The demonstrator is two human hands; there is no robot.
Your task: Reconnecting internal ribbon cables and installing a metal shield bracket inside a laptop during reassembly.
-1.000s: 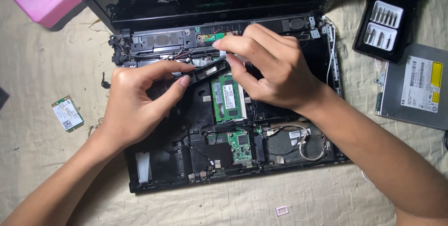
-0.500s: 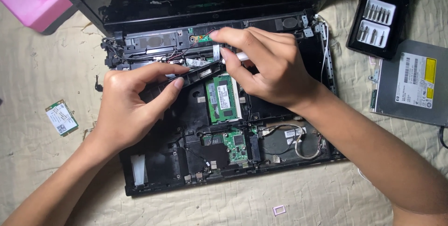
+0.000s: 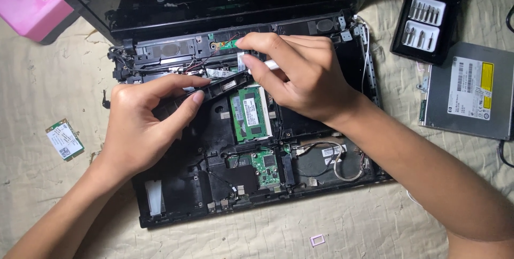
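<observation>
Both my hands barely shifted: left hand (image 3: 142,125) pinched the black strip (image 3: 222,85), right hand (image 3: 300,77) gripped a white tool (image 3: 262,65); prying risked snapping thin wires (image 3: 201,65)

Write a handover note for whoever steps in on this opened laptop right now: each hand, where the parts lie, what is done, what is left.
Left hand: thumb and forefinger pinch the end of a black plastic strip that crosses the opened laptop base.
Right hand: fingertips grip a small white part at the strip's other end, near the hinge.
Parts: green memory module seated mid-base; small green card below it. Off the laptop: wireless card on the cloth at left, optical drive and screwdriver bit case at right.
Done: bottom cover off, drive and wireless card out.
Left: the strip is not yet free; memory module in place.
</observation>
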